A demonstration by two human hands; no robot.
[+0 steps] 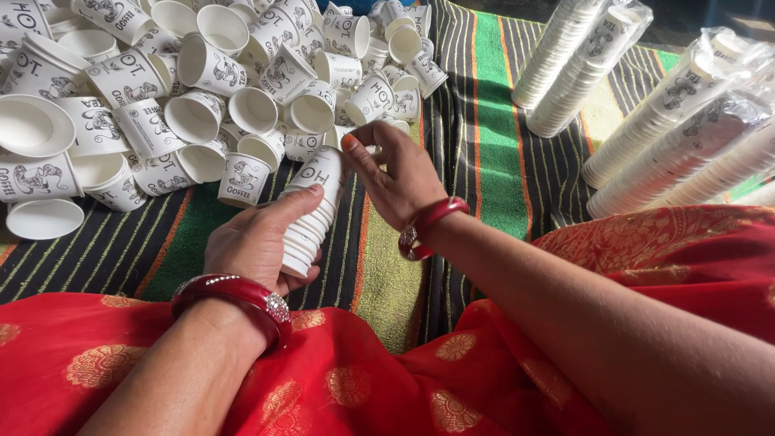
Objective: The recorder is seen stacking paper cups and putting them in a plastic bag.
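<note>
1. The mat (500, 145), striped in green, black and yellow, lies on the floor and carries everything, so the person can sit at its edge and reach all things without standing.

2. The red cloth (387, 387) with gold flowers covers the person's lap along the bottom of the view; both forearms pass over it.

3. The pile (161, 97) of loose white paper cups with dark print fills the upper left of the mat. The cups lie on their sides, mouths in all directions, near to the hands, so one cup can be picked easily.

4. The sleeves (686, 129) of nested cups in clear plastic lie at the upper right, well apart from the pile; it seems finished stacks are kept on their own side.

5. The stack (311, 214) of nested cups is between the two hands, tilted, its top pointing to the pile.

6. The left hand (258, 242) is closed around the lower part of the stack and holds it steady.

7. The right hand (391, 173) touches the top of the stack with fingertips; the fingers are bent, and I judge it presses or guides the top cup. I cannot tell if it grips a separate cup.

8. Red bangles (234, 303) sit on both wrists.
</note>
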